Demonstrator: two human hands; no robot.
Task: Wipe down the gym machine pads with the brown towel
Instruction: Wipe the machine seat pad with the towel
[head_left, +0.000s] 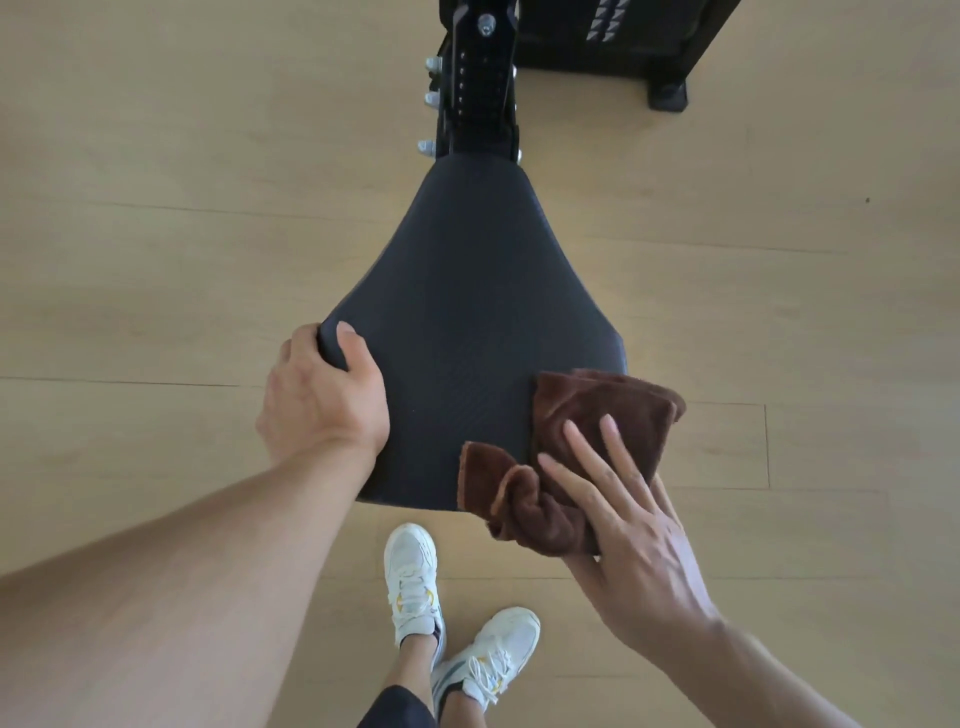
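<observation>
A black textured seat pad (462, 312) fills the middle of the view, narrow at the far end and wide toward me. My left hand (322, 395) grips its near left corner, thumb on top and fingers wrapped over the edge. The brown towel (587, 415) lies crumpled over the pad's near right corner, partly hanging off the edge. My right hand (623, 519) lies on the towel with fingers spread on top and the thumb under the bunched part, holding it against the pad.
The black machine post (480, 88) with adjustment holes and silver bolts rises behind the pad. A black frame base (670, 62) stands at the back right. Light wooden floor (156, 208) surrounds the pad. My feet in white sneakers (415, 582) stand just below it.
</observation>
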